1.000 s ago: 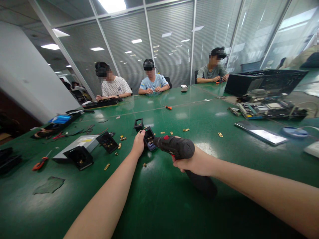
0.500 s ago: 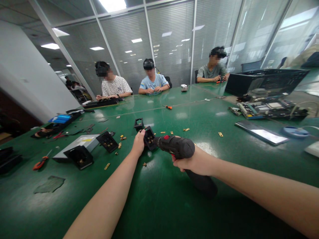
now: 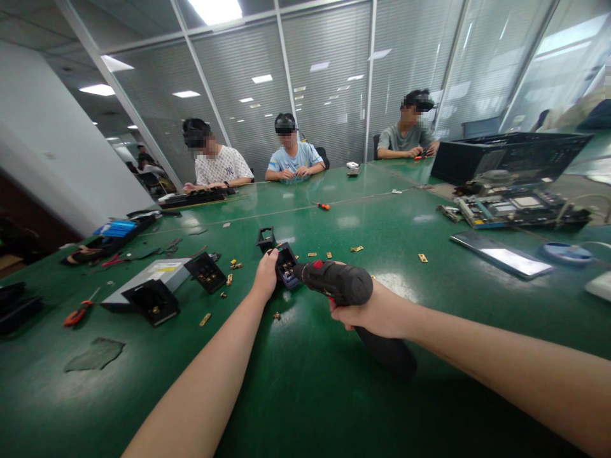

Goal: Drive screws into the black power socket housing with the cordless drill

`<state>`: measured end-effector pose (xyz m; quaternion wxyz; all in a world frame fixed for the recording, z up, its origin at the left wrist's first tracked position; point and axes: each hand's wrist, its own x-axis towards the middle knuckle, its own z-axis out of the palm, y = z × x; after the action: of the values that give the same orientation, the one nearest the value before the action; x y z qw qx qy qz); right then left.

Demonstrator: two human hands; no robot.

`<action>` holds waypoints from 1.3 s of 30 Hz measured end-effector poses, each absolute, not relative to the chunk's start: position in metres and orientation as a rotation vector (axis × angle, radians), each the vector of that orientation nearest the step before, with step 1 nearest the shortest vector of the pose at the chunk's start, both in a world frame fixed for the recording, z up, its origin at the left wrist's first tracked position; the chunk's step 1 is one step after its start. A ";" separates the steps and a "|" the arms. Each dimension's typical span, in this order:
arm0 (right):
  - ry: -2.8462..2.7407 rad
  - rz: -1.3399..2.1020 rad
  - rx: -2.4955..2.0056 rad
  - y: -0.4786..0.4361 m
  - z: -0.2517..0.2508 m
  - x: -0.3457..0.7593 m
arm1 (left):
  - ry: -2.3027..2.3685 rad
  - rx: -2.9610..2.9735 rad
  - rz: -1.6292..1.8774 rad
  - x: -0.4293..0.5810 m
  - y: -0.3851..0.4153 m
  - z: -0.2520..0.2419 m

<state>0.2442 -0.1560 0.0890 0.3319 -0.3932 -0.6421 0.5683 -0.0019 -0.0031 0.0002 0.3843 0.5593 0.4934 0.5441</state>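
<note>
My left hand (image 3: 265, 275) grips a small black socket block (image 3: 286, 264) with brass contacts, held tilted on the green table (image 3: 305, 394). My right hand (image 3: 377, 312) is wrapped round a black electric screwdriver (image 3: 338, 282) with a red switch. Its tip points into the block's open face. Small brass pieces (image 3: 356, 249) lie scattered around the block.
To the left lie other black socket blocks (image 3: 206, 271), a grey metal box (image 3: 157, 275) and a red-handled tool (image 3: 76, 313). A circuit board (image 3: 515, 210), a black case (image 3: 506, 156) and a phone (image 3: 501, 254) sit at the right. Three people sit at the far side.
The block in my left hand has tilted slightly; both hands and the screwdriver stay in nearly the same place.
</note>
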 end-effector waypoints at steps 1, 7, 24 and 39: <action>-1.674 1.488 -1.037 -0.156 0.089 0.244 | 1.263 1.423 1.385 -0.002 -0.003 0.000; -1.663 1.497 -1.062 -0.156 0.089 0.244 | 1.265 1.389 1.376 -0.003 -0.001 -0.002; -1.678 1.508 -1.020 -0.154 0.087 0.244 | 1.247 1.382 1.367 0.000 -0.004 0.003; -1.665 1.497 -1.046 -0.155 0.090 0.243 | 1.225 1.366 1.382 0.000 -0.006 0.004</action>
<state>0.2434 -0.1553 0.0904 0.3289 -0.3996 -0.6364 0.5720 0.0002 -0.0057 0.0038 0.4099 0.5424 0.4863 0.5489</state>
